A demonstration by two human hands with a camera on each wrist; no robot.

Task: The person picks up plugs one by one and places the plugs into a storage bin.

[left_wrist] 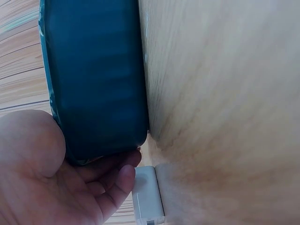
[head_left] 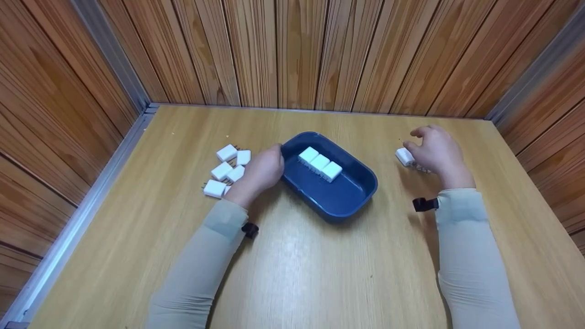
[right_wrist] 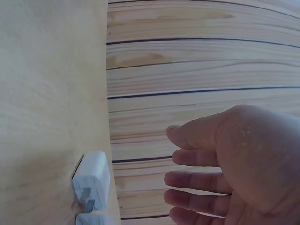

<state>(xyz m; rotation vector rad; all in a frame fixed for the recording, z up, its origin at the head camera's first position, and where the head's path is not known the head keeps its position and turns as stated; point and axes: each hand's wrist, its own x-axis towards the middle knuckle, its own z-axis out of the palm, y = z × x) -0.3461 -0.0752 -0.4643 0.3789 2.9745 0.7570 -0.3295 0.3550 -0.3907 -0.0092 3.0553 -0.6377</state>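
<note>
My left hand [head_left: 265, 169] grips the left end of a dark blue plastic tray [head_left: 331, 217]. In the left wrist view, its thumb lies at the rim of the tray and the fingers [left_wrist: 124, 183] curl against the end wall. Inside the tray, three white charger plugs [head_left: 320, 163] form a diagonal row. On the right, my right hand [head_left: 436, 148] hovers over white charger plugs [head_left: 404, 156], partly hiding them. The right wrist view has this hand's fingers relaxed and apart from a white charger plug [right_wrist: 93, 178] with two flat metal prongs.
Several white charger plugs [head_left: 221, 171] lie in a loose group left of the tray, some partly behind my left hand. The wooden table [head_left: 315, 274] meets a wood-panelled wall [head_left: 297, 55] at the back, with more panelled walls at both sides.
</note>
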